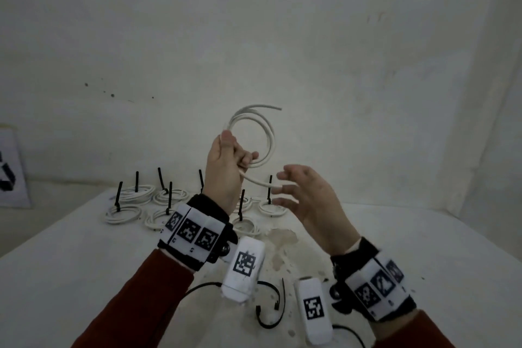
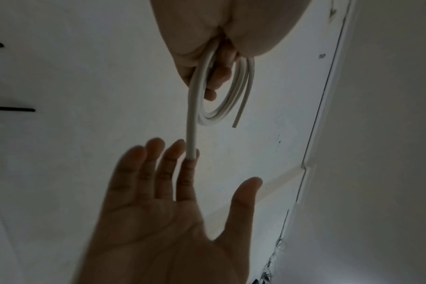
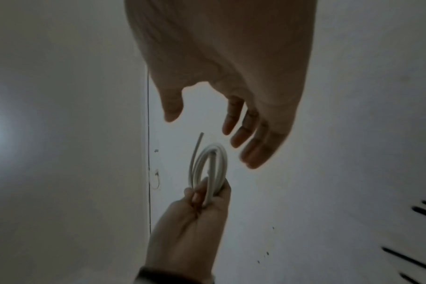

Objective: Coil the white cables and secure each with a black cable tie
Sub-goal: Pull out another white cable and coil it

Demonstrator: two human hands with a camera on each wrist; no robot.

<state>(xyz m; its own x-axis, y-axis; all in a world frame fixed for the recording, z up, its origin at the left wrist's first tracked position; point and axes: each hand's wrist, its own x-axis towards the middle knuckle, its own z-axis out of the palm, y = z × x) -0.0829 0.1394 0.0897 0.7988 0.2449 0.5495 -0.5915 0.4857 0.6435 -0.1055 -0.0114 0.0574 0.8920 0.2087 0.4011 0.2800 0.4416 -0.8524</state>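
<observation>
The left hand [image 1: 223, 167] is up in the air above the table [image 1: 70, 257]. Its fingers curl tight around a white cable [image 1: 265, 135] wound in a few loops. One cable end sticks up and out at the top. The other end hangs down toward the right hand [image 1: 308, 203]. That hand is spread wide and holds nothing, with its fingertips [image 2: 156, 143] right by the loose end. Tied coils [image 1: 123, 213] sit at the back of the table. Loose black ties [image 1: 271, 311] lie near the wrists.

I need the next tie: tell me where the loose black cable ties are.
Head view: the loose black cable ties lie on the near table, below and between both wrists.
</observation>
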